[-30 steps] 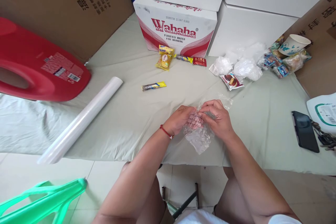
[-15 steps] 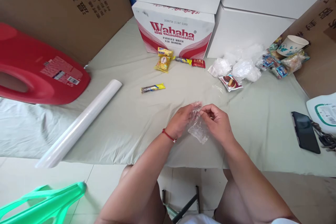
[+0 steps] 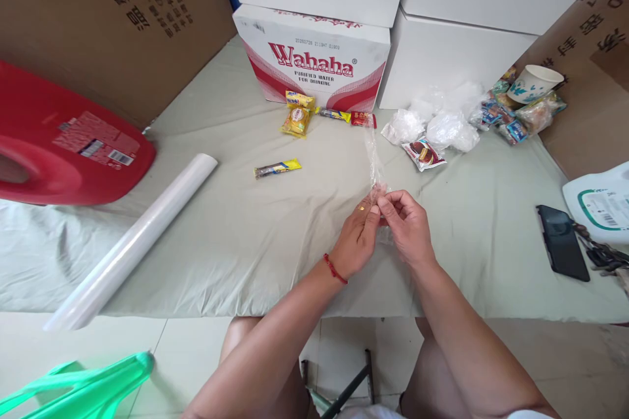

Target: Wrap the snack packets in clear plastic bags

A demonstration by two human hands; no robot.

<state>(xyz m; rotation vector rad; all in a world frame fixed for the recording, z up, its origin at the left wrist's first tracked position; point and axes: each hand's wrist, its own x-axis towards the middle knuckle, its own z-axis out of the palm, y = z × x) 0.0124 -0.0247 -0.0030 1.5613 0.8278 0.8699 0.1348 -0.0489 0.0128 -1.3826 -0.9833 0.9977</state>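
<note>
My left hand (image 3: 356, 236) and my right hand (image 3: 405, 226) meet over the middle of the cloth-covered surface (image 3: 255, 236). Both are closed, fingertips pinched together on a clear plastic bag (image 3: 374, 163). The bag's twisted top stands up from the fingers towards the back; the rest is hidden between the hands. A red string bracelet sits on my left wrist. Nearest on the cloth lies a long yellow snack packet (image 3: 278, 169), left of the hands.
A roll of clear film (image 3: 132, 241) lies at the left, beside a red plastic object (image 3: 63, 144). Snack packets (image 3: 297, 116), crumpled bags (image 3: 432, 126) and a paper cup (image 3: 533, 82) line the back by the Wahaha box (image 3: 314, 55). A black phone (image 3: 563, 242) lies right.
The hands have drawn closer together and the bag, loose and crumpled below them a second ago, is now gathered with its top twisted upward. The view has shifted slightly.
</note>
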